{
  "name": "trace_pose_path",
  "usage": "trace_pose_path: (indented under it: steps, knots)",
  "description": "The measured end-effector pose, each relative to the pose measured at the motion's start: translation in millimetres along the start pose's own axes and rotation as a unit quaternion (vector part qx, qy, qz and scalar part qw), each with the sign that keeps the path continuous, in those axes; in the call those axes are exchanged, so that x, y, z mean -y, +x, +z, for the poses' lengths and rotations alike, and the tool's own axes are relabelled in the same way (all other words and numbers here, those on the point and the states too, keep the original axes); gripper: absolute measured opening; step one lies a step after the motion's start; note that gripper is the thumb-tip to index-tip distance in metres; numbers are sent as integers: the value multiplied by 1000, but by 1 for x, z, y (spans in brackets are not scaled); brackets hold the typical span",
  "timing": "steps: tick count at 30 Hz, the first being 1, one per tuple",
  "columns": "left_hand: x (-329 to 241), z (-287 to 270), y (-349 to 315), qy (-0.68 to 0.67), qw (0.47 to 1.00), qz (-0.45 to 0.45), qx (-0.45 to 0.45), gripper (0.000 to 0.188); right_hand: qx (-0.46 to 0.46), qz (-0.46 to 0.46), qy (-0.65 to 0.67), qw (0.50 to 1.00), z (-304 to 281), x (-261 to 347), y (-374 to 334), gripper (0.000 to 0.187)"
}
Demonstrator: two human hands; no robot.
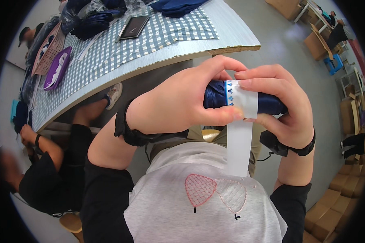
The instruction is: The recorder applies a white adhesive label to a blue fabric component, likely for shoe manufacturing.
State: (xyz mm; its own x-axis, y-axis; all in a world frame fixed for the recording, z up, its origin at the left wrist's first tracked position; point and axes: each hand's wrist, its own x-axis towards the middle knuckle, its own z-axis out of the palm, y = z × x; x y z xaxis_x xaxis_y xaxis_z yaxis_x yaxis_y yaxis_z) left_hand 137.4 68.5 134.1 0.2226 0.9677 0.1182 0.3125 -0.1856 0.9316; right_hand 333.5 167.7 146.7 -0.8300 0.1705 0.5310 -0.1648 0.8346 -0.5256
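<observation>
Held up in front of my chest is a roll of shiny navy fabric (214, 97) with a white paper band (249, 99) around its middle. The band has a blue printed edge, and its long loose tail (238, 150) hangs down over my shirt. My left hand (174, 99) is closed around the roll's left end, its thumb pressing the band's lower side. Around the right end curls my right hand (294, 109), with fingers lying over the top of the band and the thumb below. The back of the roll is hidden.
A table (239, 32) with a checkered cloth (162, 30) stands ahead to the left. On it are a dark flat device (134, 27), a purple container (57, 69), a pink basket (48, 50) and navy garments (95, 24). A co-worker (48, 178) sits at my left; cardboard boxes (332, 198) are stacked right.
</observation>
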Motion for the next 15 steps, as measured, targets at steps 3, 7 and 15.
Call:
trace_pose_path:
  steps: [3,7,15]
  knots:
    - [3,3,2,13,1000,18,2,65,13,11,1,1000,-1,-1,-2,47]
    - [1,4,-2,-7,998,44,-43,66,25,-18,29,999,-1,1,1,56]
    - [3,10,1,16,991,101,-84,70,-22,135,99,986,7,-3,-2,54]
